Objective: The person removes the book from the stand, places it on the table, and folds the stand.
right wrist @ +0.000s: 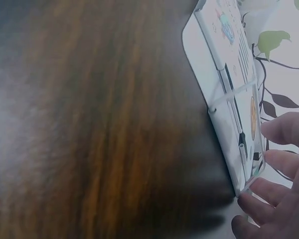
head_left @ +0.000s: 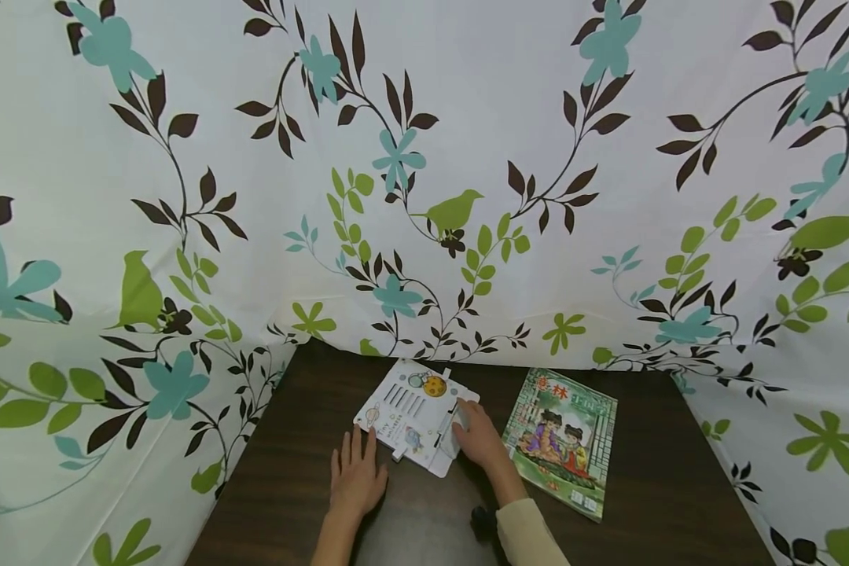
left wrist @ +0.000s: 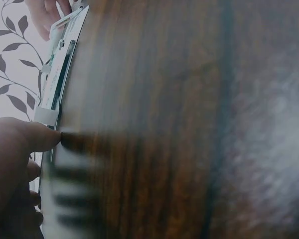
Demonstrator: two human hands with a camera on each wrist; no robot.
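Note:
A white book stand (head_left: 413, 417), printed with planets and cut with slots, lies folded on the dark table. At its right end, my right hand (head_left: 477, 436) pinches the slim frame-like rest; the right wrist view shows thumb and fingertips (right wrist: 277, 162) around the rest's edge, close to the stand's corner. My left hand (head_left: 357, 475) lies palm down with fingers extended, their tips at the stand's near left edge. In the left wrist view, the left thumb (left wrist: 42, 137) is beside a white tab (left wrist: 46, 116) on that edge.
A magazine (head_left: 562, 444) with an illustrated green cover lies right of the stand, close to my right forearm. A small black object (head_left: 483, 521) is beside the right sleeve. A patterned curtain (head_left: 453, 314) borders the brown table (head_left: 679, 487) at the back and sides.

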